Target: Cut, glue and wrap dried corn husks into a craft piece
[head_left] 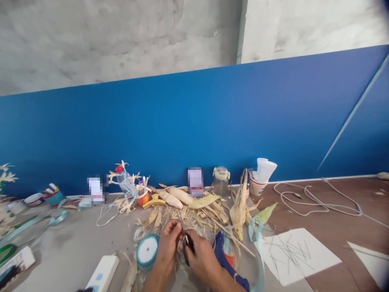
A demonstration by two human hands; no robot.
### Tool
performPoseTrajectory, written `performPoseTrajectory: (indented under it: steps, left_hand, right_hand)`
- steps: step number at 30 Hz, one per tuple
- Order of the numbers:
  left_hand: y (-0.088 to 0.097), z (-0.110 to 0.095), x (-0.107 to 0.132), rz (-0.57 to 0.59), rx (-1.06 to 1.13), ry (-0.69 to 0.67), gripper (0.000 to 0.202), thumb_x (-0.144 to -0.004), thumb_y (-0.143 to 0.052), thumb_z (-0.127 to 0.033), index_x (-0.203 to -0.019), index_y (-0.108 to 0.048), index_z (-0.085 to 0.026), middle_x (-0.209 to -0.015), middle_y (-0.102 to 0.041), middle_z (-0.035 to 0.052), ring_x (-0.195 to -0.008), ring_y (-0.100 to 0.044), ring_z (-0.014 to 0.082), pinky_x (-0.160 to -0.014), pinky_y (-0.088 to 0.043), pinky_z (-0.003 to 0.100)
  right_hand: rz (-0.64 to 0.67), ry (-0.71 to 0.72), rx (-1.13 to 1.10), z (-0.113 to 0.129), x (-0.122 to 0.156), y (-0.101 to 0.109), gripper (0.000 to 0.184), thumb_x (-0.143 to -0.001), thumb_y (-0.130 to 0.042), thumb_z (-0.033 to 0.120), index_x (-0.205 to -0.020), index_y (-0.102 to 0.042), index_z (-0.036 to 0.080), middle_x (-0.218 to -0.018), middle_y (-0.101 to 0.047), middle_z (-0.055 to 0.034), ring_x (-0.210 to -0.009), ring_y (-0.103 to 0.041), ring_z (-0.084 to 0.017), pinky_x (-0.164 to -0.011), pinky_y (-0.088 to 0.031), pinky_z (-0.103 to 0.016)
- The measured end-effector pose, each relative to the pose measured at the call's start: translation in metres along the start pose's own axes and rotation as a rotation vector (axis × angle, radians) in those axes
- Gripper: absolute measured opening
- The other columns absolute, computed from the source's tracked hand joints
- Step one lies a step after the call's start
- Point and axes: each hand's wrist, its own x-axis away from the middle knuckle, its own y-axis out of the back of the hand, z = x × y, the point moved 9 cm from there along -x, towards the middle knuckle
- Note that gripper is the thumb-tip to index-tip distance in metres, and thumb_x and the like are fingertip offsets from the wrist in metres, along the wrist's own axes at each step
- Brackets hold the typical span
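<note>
My right hand (pixel 200 249) is closed around the dark handles of a pair of scissors (pixel 190 242), whose blades point up and away from me. Close against it, my left hand (pixel 169 239) pinches thumb and fingers together near the blades; whatever lies between them is too small to make out. Just beyond both hands spreads a pile of dry corn husks (pixel 209 217), some in thin strips. A roll of light blue ribbon (pixel 148 251) lies left of my left hand. Beside my right wrist rests a dark blue glue gun (pixel 223 255) with an orange trigger.
White paper (pixel 299 255) bearing several thin wires lies at right, near a loose white cable (pixel 316 202). Along the blue partition (pixel 182 129) stand a clear jar (pixel 221 182), a paper cup (pixel 258 186) and a phone (pixel 195 181). A white power strip (pixel 102 271) sits front left.
</note>
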Motion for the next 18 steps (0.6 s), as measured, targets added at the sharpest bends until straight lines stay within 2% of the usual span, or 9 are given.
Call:
performPoseTrajectory:
  steps: [11,18]
  left_hand:
    - [0.0007,-0.0006,-0.0009,-0.014,0.016,0.005,0.039,-0.056,-0.082,-0.043,-0.067,-0.055,-0.017,-0.048,-0.05,-0.0068,-0.044,-0.043,0.0076,-0.045,-0.033,0.019]
    - [0.0053,0.0016,-0.0062,-0.002,0.053,-0.015,0.034,-0.059,-0.082,-0.04,-0.068,-0.059,-0.016,-0.055,-0.054,-0.0054,-0.048,-0.046,0.0068,-0.049,-0.036,0.019]
  right_hand:
    - [-0.001,0.019,-0.005,-0.0004,-0.0006,0.001,0.039,-0.078,-0.046,0.011,-0.114,-0.06,0.018,-0.099,-0.073,-0.0097,-0.095,-0.067,-0.022,-0.082,-0.047,-0.028]
    - [-0.06,0.017,-0.149,0.0004,-0.0036,0.0079,0.028,-0.077,-0.049,0.017,-0.102,-0.062,0.016,-0.081,-0.072,-0.0061,-0.071,-0.065,-0.021,-0.065,-0.046,-0.027]
